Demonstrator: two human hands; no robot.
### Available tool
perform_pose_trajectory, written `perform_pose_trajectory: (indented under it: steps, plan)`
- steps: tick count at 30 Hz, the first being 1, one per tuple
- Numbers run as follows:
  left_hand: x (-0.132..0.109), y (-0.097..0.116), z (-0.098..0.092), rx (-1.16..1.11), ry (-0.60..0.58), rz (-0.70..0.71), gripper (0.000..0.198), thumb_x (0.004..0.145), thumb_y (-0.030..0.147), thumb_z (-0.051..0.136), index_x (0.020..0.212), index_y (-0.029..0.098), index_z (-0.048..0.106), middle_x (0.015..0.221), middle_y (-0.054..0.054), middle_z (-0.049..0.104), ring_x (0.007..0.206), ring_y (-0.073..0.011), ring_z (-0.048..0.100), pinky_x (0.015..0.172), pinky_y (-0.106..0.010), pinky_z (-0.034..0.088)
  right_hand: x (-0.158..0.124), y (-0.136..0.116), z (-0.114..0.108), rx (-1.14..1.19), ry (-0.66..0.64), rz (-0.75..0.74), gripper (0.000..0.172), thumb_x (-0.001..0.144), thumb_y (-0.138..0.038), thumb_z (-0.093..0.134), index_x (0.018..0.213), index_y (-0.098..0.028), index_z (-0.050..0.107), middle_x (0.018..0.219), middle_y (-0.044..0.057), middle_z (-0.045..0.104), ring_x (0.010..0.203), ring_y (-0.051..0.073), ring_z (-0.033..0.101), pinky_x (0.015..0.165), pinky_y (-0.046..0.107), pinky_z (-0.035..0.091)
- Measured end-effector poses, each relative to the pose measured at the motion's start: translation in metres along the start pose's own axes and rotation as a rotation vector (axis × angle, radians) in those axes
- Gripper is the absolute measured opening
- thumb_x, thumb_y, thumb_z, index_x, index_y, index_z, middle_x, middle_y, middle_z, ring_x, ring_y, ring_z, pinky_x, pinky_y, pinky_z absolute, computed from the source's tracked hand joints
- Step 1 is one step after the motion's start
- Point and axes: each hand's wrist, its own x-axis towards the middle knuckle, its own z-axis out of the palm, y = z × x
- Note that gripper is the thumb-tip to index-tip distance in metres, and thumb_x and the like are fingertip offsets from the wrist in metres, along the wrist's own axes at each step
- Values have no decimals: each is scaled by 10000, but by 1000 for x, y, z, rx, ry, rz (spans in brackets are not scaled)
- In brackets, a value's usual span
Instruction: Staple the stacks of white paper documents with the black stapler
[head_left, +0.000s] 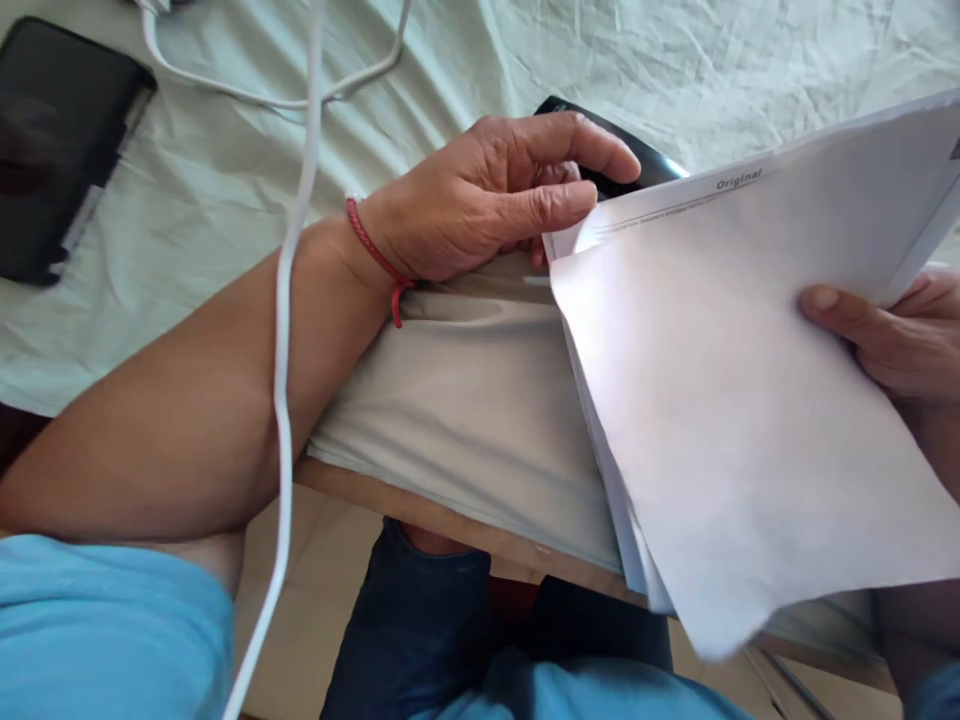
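A stack of printed paper sheets [750,420] is tilted over the bed's edge, its top sheet hanging down loosely at the front. The word "Original" is printed near the upper edge. My right hand [900,330] grips the sheets at their right side, thumb on top and the other fingers mostly hidden beneath. At the stack's upper left corner is my left hand [502,190], thumb and index finger stretched out and apart, the thumb tip close to the paper's edge. Its other fingers are curled and partly hidden. A red thread bracelet [375,245] circles the left wrist.
Behind my left hand lies a dark, glossy object [555,104], partly covered. A black phone-like device [64,145] rests at the far left on the pale green sheet [450,60]. One white cable [283,350] hangs across my left forearm. The bed's wooden edge [450,530] runs above my legs.
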Motion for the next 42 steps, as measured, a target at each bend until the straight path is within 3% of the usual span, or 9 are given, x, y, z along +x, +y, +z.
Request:
perform_pose_trajectory:
  steps: [4,7,11,17,22,29,32,38,42]
  plan:
    - [2,-5,0,-26,39,69,364,980,436,842,1268,220,788,730,24,695,594,-108,542,523,-309,421,0,-3,2,-29,-13,6,735,400,-759,1062,809,-190,840,881,42,799,672,110,674,506,169,564]
    - [4,-5,-3,82,35,93,268,935,332,878,1149,193,799,733,25,670,598,-95,560,474,-275,435,0,-4,2,-41,-24,19,738,427,-776,1048,832,-194,844,918,41,810,694,101,676,517,151,559]
    - [3,1,-2,152,26,49,160,908,248,854,1002,211,730,731,38,648,578,-88,545,439,-268,424,7,1,0,-61,-13,-26,685,562,-763,1021,900,-190,859,976,69,823,725,137,714,530,188,589]
    - [0,5,2,167,18,-4,129,921,150,773,929,224,668,765,58,612,576,-59,510,479,-250,382,23,13,-3,4,-31,-31,709,509,-818,1006,840,-211,853,851,64,796,604,125,655,423,188,488]
    - [1,3,0,223,-18,-12,50,929,181,769,888,207,756,779,28,651,601,-66,502,492,-241,374,19,12,0,4,110,-52,659,563,-783,1010,816,-197,850,837,54,771,593,93,624,418,164,463]
    - [0,8,1,296,13,-53,51,892,224,803,854,202,777,750,-4,674,566,-96,530,494,-254,420,9,3,7,14,128,-49,622,616,-766,1002,833,-200,857,871,53,787,705,131,711,517,194,557]
    - [0,10,2,264,7,-44,130,936,287,759,832,211,773,695,-5,639,537,-109,511,481,-278,404,8,2,7,15,160,-34,617,605,-753,1013,830,-200,858,885,49,795,656,102,669,483,178,513]
    - [0,6,1,319,34,-61,113,934,203,752,840,220,692,743,6,648,541,-106,540,504,-288,377,27,16,-2,31,72,1,679,528,-791,1020,726,-195,762,677,39,678,529,124,579,388,230,432]
    - [0,3,0,253,23,-44,196,939,240,804,902,272,614,649,60,582,479,-112,500,477,-301,320,28,18,-3,38,22,-40,690,549,-810,1002,787,-198,792,716,45,707,544,129,584,409,241,443]
